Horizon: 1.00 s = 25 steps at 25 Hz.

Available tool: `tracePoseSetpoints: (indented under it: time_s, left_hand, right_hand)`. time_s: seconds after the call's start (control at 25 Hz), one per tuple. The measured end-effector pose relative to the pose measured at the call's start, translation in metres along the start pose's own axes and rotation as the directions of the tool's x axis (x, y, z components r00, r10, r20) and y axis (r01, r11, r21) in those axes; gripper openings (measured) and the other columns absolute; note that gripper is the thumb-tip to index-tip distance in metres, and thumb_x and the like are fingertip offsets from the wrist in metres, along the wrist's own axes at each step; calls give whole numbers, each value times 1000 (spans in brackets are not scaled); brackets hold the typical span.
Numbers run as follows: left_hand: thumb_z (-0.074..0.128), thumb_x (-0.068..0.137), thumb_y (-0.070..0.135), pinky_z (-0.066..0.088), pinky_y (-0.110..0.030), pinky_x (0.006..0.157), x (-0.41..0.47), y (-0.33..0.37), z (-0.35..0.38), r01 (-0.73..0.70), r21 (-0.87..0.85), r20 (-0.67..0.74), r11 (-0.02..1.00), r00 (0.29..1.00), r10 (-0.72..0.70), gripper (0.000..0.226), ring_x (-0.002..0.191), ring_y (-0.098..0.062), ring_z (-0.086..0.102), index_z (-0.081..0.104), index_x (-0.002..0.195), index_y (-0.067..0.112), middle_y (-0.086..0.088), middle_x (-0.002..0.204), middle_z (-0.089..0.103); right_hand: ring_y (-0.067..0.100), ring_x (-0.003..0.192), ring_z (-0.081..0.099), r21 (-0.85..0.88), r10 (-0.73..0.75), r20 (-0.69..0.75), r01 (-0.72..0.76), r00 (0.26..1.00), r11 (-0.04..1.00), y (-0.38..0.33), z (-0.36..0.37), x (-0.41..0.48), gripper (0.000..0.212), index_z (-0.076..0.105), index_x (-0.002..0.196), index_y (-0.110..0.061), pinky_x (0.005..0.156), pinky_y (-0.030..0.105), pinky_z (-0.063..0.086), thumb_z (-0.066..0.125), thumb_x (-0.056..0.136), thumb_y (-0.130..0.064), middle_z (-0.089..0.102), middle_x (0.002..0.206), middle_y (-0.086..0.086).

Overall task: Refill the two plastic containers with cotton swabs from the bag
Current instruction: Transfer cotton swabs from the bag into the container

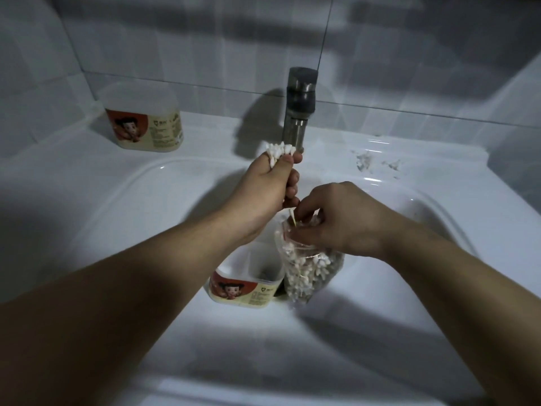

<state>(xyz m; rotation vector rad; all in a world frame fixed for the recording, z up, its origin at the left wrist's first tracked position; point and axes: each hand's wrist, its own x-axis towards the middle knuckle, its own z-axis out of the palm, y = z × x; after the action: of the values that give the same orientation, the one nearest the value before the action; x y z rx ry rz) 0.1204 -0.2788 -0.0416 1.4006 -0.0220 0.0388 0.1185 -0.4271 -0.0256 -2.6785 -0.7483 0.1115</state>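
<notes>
My left hand (270, 184) grips a bundle of cotton swabs (279, 150), their white tips sticking out above my fist. My right hand (336, 218) pinches the mouth of a clear plastic bag (307, 271) full of swabs, which hangs into the sink basin. One plastic container (248, 284) with a red cartoon label stands open in the basin, just left of the bag and under my left forearm. A second container (145, 121) with the same label stands on the sink ledge at the back left, its lid on.
A metal faucet (300, 106) rises behind my left hand. The white sink rim (117, 177) curves around the basin. Some white scraps (366, 161) lie on the ledge to the right of the faucet. Tiled wall stands behind.
</notes>
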Motion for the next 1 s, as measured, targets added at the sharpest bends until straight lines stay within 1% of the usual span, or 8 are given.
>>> tracePoseSetpoints:
  time_s: [0.24, 0.32, 0.4, 0.44, 0.56, 0.68, 0.88, 1.0]
  left_hand:
    - [35, 111, 19, 47, -20, 58, 1, -2, -1, -12, 27, 1, 1000, 1000, 12, 25, 53, -5, 45, 58, 101, 23, 5, 68, 47]
    - [35, 111, 19, 48, -20, 58, 0, -3, -1, -11, 38, 11, 999, 1000, 10, 25, 54, -5, 46, 58, 102, 22, 5, 69, 48]
    - [35, 111, 20, 50, -20, 59, 0, -3, -1, -24, 50, 13, 998, 1000, 24, 25, 56, -7, 47, 57, 102, 22, 4, 69, 49]
    - [35, 111, 20, 51, -20, 60, 1, -2, -2, -33, 63, 8, 997, 999, 33, 25, 57, -7, 48, 58, 102, 22, 4, 70, 50]
    - [35, 111, 21, 54, -21, 63, 3, -4, -3, -56, 106, -20, 993, 998, 59, 24, 63, -9, 56, 58, 102, 21, 1, 77, 56]
    - [36, 111, 22, 57, -30, 69, 5, -7, -3, -57, 135, -46, 989, 997, 63, 24, 70, -10, 65, 58, 102, 21, 1, 83, 64]
    - [38, 110, 28, 56, -33, 70, 6, -12, -3, -57, 219, -29, 974, 997, 65, 23, 92, -18, 73, 59, 100, 28, -4, 101, 74]
    - [39, 110, 30, 60, -42, 83, 7, -14, -4, -51, 261, -40, 964, 997, 63, 24, 99, -20, 72, 61, 99, 30, -4, 107, 74]
  right_hand:
    - [10, 74, 65, 6, 29, -44, -29, 999, 1000, -4, 9, 0, 23, 76, 81, -23, 75, 32, 55, 72, 80, -46, 72, 77, -5]
    - [5, 72, 65, 24, 61, -55, -60, 997, 998, -3, 8, 2, 18, 77, 78, -25, 69, 26, 55, 75, 80, -43, 71, 72, -10]
    - [-2, 64, 62, 75, 99, -72, -93, 992, 993, -3, 4, 2, 12, 76, 70, -27, 56, 13, 46, 77, 79, -36, 66, 60, -15]
    - [-1, 61, 61, 112, 116, -95, -105, 989, 988, -2, 2, 2, 13, 74, 66, -27, 53, 13, 43, 78, 78, -33, 65, 57, -14]
    - [8, 61, 61, 242, 158, -183, -111, 970, 964, 4, -5, 4, 18, 73, 64, -22, 60, 27, 48, 79, 77, -32, 66, 59, -6]
    - [18, 69, 66, 355, 189, -224, -100, 956, 929, 6, -9, 5, 20, 75, 67, -19, 69, 35, 52, 80, 80, -34, 70, 65, 1]
    - [11, 67, 68, 293, 176, -325, -78, 929, 953, 7, -9, 5, 18, 72, 75, -20, 68, 31, 54, 75, 88, -33, 73, 66, -6]
    - [13, 69, 70, 288, 161, -345, -59, 925, 956, 8, -10, 5, 18, 71, 76, -20, 71, 37, 58, 76, 88, -33, 74, 72, -4]
